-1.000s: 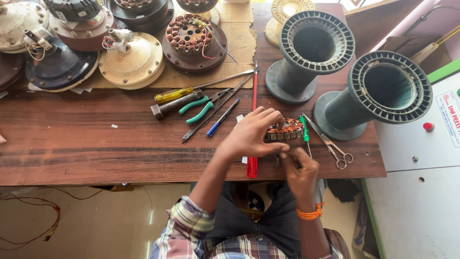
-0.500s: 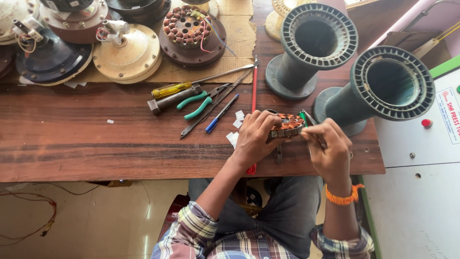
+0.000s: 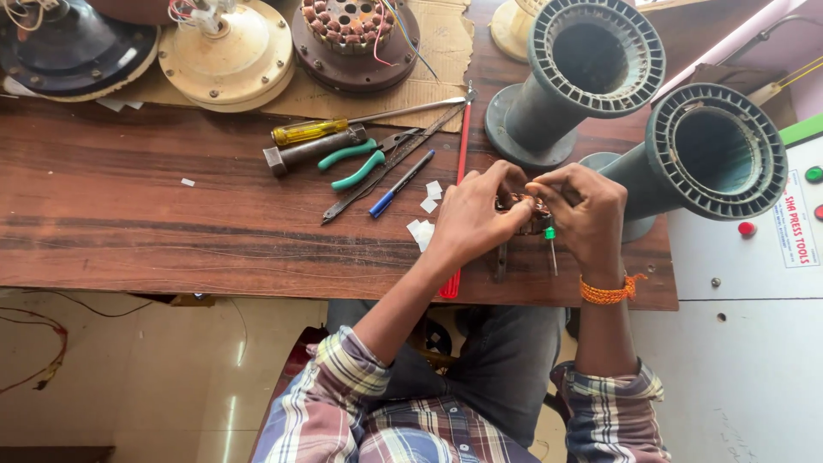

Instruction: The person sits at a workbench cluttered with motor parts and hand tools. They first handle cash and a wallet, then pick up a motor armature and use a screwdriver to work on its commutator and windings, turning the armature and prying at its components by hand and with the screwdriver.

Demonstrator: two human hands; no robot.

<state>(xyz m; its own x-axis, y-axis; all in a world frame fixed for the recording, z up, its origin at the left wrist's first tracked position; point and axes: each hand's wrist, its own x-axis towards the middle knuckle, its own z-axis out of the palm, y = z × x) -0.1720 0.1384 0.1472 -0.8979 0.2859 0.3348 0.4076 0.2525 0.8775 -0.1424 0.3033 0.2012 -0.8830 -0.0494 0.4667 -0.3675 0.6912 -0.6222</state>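
A small copper-wound stator (image 3: 525, 213) rests on the wooden bench (image 3: 129, 223) near its front edge, mostly hidden by my hands. My left hand (image 3: 471, 214) grips its left side. My right hand (image 3: 587, 210), with an orange band at the wrist, pinches its right side from above. A small green-handled screwdriver (image 3: 550, 244) lies just below the stator, between my hands. A long red rod (image 3: 456, 206) runs under my left hand toward the bench's front edge.
Left of my hands lie a blue pen (image 3: 401, 184), green-handled pliers (image 3: 356, 163), a yellow-handled screwdriver (image 3: 317, 131), a hammer (image 3: 309, 153) and white paper scraps (image 3: 424, 219). Two grey flanged spools (image 3: 591, 69) (image 3: 711, 150) stand behind. Fan motor housings (image 3: 227, 51) line the back. A white machine panel (image 3: 754, 257) is at right.
My right hand moved up from below the stator and now pinches its right side. My left hand stays on it. The view shifted closer.
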